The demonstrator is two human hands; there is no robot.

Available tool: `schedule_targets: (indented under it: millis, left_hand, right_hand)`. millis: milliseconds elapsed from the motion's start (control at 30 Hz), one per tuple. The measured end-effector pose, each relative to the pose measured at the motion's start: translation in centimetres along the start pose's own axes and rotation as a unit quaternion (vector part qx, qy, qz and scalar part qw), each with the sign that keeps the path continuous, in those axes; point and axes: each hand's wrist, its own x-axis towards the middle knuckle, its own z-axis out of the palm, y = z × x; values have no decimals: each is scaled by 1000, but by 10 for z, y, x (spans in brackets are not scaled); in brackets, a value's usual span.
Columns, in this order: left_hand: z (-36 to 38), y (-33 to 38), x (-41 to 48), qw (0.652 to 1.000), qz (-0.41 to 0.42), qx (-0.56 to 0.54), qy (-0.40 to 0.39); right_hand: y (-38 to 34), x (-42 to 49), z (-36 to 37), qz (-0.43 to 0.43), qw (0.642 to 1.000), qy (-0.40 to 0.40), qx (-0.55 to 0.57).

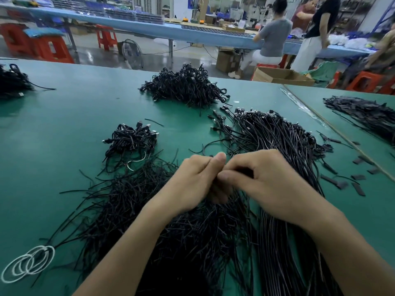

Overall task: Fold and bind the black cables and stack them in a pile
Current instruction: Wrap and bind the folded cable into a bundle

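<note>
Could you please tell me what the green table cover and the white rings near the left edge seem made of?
Green table cover: probably rubber or vinyl mat, smooth with a soft sheen. White rings: thin limp loops, likely rubber bands; too blurred to be sure.

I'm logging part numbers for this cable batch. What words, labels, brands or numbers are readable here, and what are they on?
No text is readable anywhere.
Cardboard box on the floor: dark marks on its side, too blurred to read.
Blue panel at the back: too blurred to tell whether it bears text.
Black cables and their plugs: no print visible.
</note>
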Motion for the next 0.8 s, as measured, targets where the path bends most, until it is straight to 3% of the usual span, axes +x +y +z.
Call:
schedule_targets:
  millis: [167,267,333,467,667,733,800]
  left_hand:
    - [-4,6,-5,987,-68,-81,-117]
    - [-13,9,-9,946,-94,-227,-213]
    - [-15,9,-10,929,-104,-263,-238]
    - [-13,8,-8,946,-110,-240,-187]
    - [-4,1,1,991,-67,-112,-5]
    - [-5,1,1,980,-85,-178,-7]
    - [-5,4,0,948,-129,-280,-81]
  right_hand:
    - [7,-1,-11,5,989,49,141]
    - [7,-1,-9,-4,970,13,245]
    - [8,-1,-8,-13,963,-7,269]
    - [9,2,-3,-3,973,18,230]
    - [11,9,5,2,983,87,160]
    - [9,12,10,-4,982,115,153]
    - [6,15,15,-12,979,134,152]
